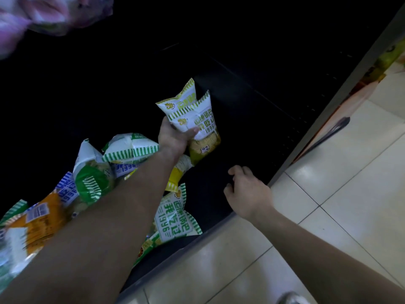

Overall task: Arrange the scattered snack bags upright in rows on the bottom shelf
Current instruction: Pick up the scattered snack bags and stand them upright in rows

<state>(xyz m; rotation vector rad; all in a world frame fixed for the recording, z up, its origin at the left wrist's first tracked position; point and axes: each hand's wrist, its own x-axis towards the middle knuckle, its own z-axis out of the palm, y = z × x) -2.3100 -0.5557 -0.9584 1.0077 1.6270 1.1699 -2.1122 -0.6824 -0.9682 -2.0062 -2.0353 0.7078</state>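
The left hand (174,137) is clamped on two yellow-green snack bags (192,119), held together out over the dark bottom shelf (252,119), with the thumb pressed across the front bag's white face. Both bags are roughly upright, tilted slightly, one tucked just behind the other, their striped top seals pointing up and away; whether their lower ends touch the shelf cannot be told. The right hand (247,193) holds nothing, its fingers loosely curled and spread, hovering above the shelf's front edge near the tiled floor (339,205). The two hands are apart, the left farther into the shelf than the right. To the left, a heap of scattered bags (122,154) lies on the shelf, partly hidden by the left forearm: green-striped ones, an orange bag (41,222) lying flat, and a green-and-white bag (173,218) face up near the front lip. The right part of the shelf is bare and very dark. A blurred pinkish package (43,14) shows at the top left corner.
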